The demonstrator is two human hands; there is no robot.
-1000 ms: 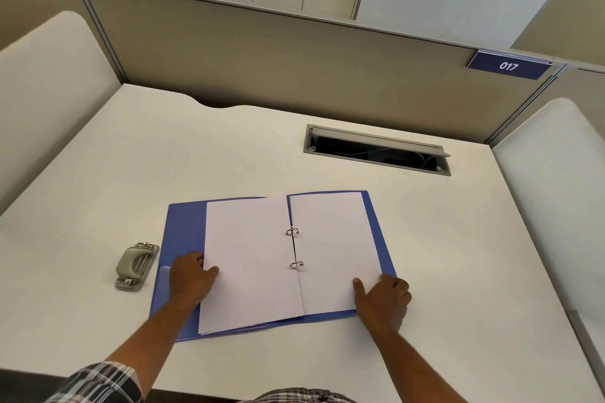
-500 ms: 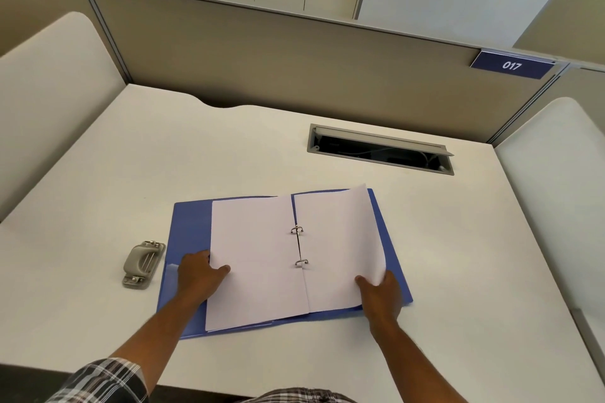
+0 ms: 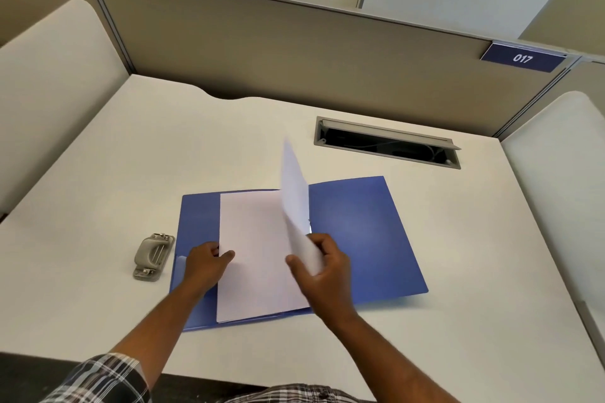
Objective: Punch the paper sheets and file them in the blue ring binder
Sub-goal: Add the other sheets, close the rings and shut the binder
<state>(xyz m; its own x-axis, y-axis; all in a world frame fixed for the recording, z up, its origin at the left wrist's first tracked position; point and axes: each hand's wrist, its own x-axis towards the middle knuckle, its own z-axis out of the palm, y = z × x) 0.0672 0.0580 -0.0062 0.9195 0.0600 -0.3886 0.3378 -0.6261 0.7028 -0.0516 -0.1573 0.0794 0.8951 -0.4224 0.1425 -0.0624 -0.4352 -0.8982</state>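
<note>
The right hand [image 3: 322,266] has lifted the right-side sheet [image 3: 294,196], pinching it upright over the blue binder [image 3: 360,232] rings; left hand [image 3: 204,263] presses the stack [image 3: 252,255] flat. Filing looks nearly finished.

Plaid short sleeve [image 3: 108,379], black-white-grey check; forearms bare.

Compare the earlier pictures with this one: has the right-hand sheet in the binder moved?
Yes. The right hand has swung the sheet up and leftward over the rings, baring the blue binder cover beneath.
</note>
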